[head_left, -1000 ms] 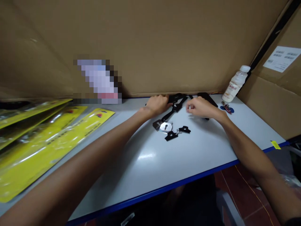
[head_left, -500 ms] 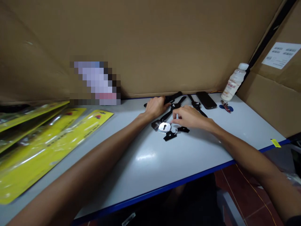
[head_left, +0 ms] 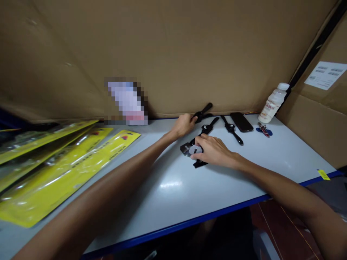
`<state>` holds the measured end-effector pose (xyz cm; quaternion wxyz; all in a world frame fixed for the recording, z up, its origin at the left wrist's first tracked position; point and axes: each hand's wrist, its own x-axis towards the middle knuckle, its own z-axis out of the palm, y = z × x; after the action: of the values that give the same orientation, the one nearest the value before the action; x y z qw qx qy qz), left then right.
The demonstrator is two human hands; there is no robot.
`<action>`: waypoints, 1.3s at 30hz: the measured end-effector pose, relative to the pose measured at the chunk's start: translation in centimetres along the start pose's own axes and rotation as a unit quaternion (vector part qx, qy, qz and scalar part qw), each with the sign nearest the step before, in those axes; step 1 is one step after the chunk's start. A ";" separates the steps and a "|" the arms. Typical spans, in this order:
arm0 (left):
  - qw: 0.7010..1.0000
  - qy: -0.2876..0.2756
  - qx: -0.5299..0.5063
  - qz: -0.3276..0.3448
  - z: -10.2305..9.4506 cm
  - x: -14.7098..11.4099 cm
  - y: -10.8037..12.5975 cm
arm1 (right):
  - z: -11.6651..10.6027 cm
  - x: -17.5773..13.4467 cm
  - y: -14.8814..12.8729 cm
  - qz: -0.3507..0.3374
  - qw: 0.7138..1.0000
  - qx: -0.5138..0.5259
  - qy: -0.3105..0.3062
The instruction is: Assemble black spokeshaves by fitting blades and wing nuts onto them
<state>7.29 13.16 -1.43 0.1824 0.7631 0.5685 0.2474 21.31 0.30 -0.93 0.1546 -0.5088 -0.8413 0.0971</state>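
My left hand (head_left: pixel 184 124) is closed around one end of a black spokeshave (head_left: pixel 200 115) near the back wall, its far handle angled up. Fingers of my right hand (head_left: pixel 215 150) pinch a shiny slotted spokeshave blade (head_left: pixel 195 150) close to the tabletop. Beside it lies a darker slotted blade (head_left: pixel 185 148). A black cap iron (head_left: pixel 199 165) shows partly below the right hand, which may hide other parts. Two more black spokeshaves lie on the table, one spokeshave (head_left: pixel 207 128) just beyond my right hand and another spokeshave (head_left: pixel 231 128) further right.
Yellow blister packs (head_left: pixel 81 173) are piled at the left of the grey table (head_left: pixel 173 202). A pixelated upright object (head_left: pixel 128 103) leans on the cardboard wall (head_left: pixel 173 54). At the back right are a black phone (head_left: pixel 241 121), a white bottle (head_left: pixel 273 103) and keys (head_left: pixel 263 130).
My right hand has come down to the slotted blade and closed on it. The left hand's spokeshave now has its far handle more clearly raised. The whole view has shifted slightly.
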 end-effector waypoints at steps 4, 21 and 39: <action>0.991 0.011 -0.131 -0.020 -1.9 -2.5 -0.1 | -0.1 0.3 0.2 -0.008 0.997 0.073 0.022; 0.839 -0.138 -0.514 -0.112 -2.7 -12.2 0.4 | -2.1 0.8 1.6 0.118 0.868 0.481 -0.043; 0.878 -0.169 -0.447 -0.035 -2.0 -12.5 0.7 | -1.1 0.9 2.1 0.133 0.817 0.559 -0.047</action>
<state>3.75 1.00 -1.54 0.6059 0.6102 0.3844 0.3359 23.07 2.12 -0.45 0.3579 -0.4370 -0.5728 0.5940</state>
